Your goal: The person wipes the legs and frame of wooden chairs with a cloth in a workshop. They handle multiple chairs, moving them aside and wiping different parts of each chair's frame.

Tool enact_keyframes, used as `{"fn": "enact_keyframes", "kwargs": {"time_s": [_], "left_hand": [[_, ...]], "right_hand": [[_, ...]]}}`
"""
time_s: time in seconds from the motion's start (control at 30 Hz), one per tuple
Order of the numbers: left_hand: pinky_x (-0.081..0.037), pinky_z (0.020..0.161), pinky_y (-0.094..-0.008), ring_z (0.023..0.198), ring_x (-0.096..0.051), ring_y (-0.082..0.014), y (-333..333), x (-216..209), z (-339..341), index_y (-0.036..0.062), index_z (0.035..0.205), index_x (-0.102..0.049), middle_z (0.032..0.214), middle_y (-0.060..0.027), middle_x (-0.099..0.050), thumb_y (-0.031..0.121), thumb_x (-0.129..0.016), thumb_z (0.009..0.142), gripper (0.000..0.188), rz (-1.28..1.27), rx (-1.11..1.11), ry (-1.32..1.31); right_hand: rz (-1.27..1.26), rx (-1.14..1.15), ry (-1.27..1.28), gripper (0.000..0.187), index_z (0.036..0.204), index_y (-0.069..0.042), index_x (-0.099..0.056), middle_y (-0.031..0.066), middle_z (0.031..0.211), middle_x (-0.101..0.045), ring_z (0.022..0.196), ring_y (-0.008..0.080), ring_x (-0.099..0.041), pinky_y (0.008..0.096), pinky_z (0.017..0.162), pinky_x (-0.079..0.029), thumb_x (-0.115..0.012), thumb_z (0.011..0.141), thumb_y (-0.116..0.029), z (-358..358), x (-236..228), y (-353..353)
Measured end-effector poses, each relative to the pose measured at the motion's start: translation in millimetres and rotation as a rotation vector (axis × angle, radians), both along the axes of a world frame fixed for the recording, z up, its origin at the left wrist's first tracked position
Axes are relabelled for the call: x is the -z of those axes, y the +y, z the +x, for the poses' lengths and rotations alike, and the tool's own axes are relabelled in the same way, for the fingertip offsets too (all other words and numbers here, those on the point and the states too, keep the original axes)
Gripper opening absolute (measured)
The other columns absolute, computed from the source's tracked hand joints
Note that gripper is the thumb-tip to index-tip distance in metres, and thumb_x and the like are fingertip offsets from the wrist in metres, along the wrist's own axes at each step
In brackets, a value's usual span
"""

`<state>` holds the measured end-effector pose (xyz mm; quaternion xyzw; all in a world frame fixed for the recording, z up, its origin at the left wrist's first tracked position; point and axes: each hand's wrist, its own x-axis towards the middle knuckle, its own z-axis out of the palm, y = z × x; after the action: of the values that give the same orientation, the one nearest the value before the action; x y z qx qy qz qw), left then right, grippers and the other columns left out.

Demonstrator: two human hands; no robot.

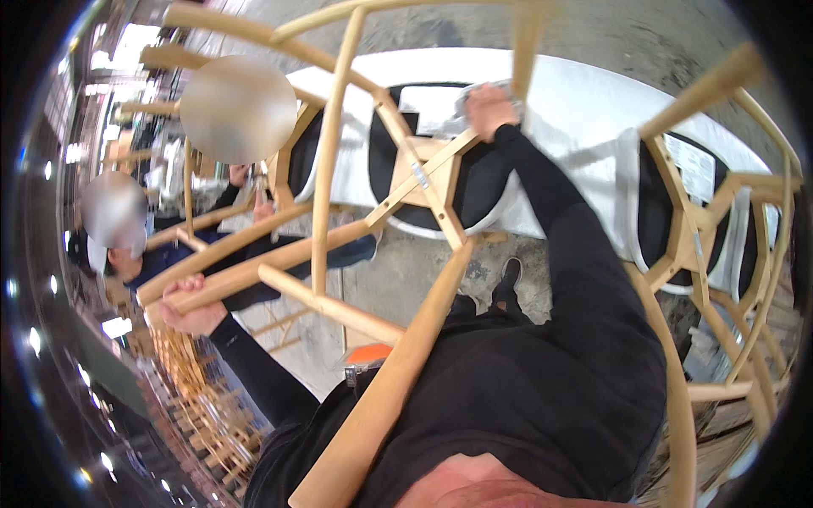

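Far left, co-workers sat low among stacked wooden chair frames (199, 406), hands busy on another frame; not the wearer's.

Left hand (193, 306) was closed in a full grip round a pale wooden rail of the upturned chair frame (339, 212), thumb wrapped over and knuckles up. The frame was tilted, its legs fanning toward the camera.

Centre, the cross-brace joint under the black seat (483, 190) rested on the white-covered bench (584, 102).

Right hand (489, 108) reached across with a black sleeve and pressed a pale rag (474, 95) against the seat edge, just beside an upright leg. Fingers were curled onto the rag; how tight, I couldn't tell.

Judgement: wiping goes best with the left hand bracing the rail so the frame doesn't rock, and with short strokes along the grain.

Right, a second upturned chair (703, 229) lay on the same bench, untouched.
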<state>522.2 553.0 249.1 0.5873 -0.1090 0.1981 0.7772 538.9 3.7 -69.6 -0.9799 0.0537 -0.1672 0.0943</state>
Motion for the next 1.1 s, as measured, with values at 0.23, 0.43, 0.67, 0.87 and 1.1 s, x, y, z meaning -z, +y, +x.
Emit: {"fn": "enact_keyframes", "kwargs": {"time_s": [0.23, 0.43, 0.67, 0.87, 1.1], "left_hand": [[-0.048, 0.070, -0.0327, 0.071, -0.055, -0.0194, -7, 0, 14, 0.0071, 0.101, -0.058, 0.083, -0.0059, -0.058, 0.053, -0.045, 0.096, 0.047, 0.000, 0.090, -0.047], [-0.052, 0.076, -0.0357, 0.078, -0.061, -0.0228, -16, 14, -1, -0.0011, 0.104, -0.061, 0.090, -0.0111, -0.065, 0.041, -0.056, 0.095, 0.044, -0.036, -0.022, -0.017], [-0.054, 0.074, -0.0362, 0.076, -0.063, -0.0243, -34, 14, 6, -0.0024, 0.104, -0.060, 0.089, -0.0135, -0.066, 0.037, -0.063, 0.092, 0.042, -0.002, -0.201, -0.023], [-0.055, 0.073, -0.0367, 0.075, -0.064, -0.0257, -17, 16, -1, -0.0036, 0.104, -0.059, 0.089, -0.0155, -0.066, 0.034, -0.068, 0.090, 0.041, 0.068, -0.230, 0.027], [-0.051, 0.086, -0.0401, 0.091, -0.064, -0.0255, -14, 45, -27, -0.0078, 0.106, -0.064, 0.100, -0.0148, -0.067, 0.030, -0.059, 0.096, 0.040, 0.211, -0.054, 0.000]], "right_hand": [[0.513, -0.328, -0.161, 0.038, 0.082, -0.002, -0.068, 0.0191, 0.081, -0.065, 0.078, 0.0367, -0.063, 0.0493, 0.071, -0.051, -0.070, 0.071, -0.039, -95, 11, 147], [0.873, 0.292, -0.154, 0.046, 0.076, -0.004, -0.063, 0.0209, 0.080, -0.063, 0.078, 0.0410, -0.061, 0.0493, 0.070, -0.048, -0.065, 0.081, -0.049, -186, -20, 93], [0.335, 0.733, 0.087, 0.050, 0.119, -0.007, -0.064, 0.0147, 0.117, -0.064, 0.117, 0.0342, -0.054, 0.0447, 0.093, -0.046, -0.061, 0.085, -0.043, -228, -53, 23], [0.806, 0.411, -0.061, 0.040, 0.114, -0.009, -0.066, 0.0134, 0.090, -0.071, 0.086, 0.0317, -0.068, 0.0426, 0.079, -0.052, -0.060, 0.086, -0.037, -325, -16, 109], [0.828, 0.739, 0.879, 0.039, 0.085, 0.004, -0.072, 0.0223, 0.085, -0.068, 0.080, 0.0377, -0.064, 0.0467, 0.083, -0.051, -0.055, 0.081, -0.031, -575, 85, 245]]}}
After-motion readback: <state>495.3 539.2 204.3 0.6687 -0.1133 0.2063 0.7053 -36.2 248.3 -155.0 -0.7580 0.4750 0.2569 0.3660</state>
